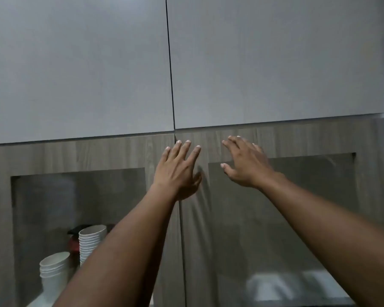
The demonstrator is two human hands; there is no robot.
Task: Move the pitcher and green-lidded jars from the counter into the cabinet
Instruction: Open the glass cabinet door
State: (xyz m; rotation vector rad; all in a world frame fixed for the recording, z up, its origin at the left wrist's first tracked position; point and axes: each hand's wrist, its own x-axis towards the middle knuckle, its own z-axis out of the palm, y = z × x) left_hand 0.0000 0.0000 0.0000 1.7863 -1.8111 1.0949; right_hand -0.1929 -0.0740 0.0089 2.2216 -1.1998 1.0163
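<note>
Both of my arms reach up to a wood-grain cabinet with two glass-paned doors, both shut. My left hand lies flat with fingers spread on the frame of the left door, right at the centre seam. My right hand is spread on the upper frame of the right door, and neither hand holds anything. No pitcher and no green-lidded jar is in view; the counter is out of frame.
Behind the left glass stand two stacks of white paper cups and a dark red object. Blurred white shapes show behind the right glass. Two plain grey upper doors fill the top.
</note>
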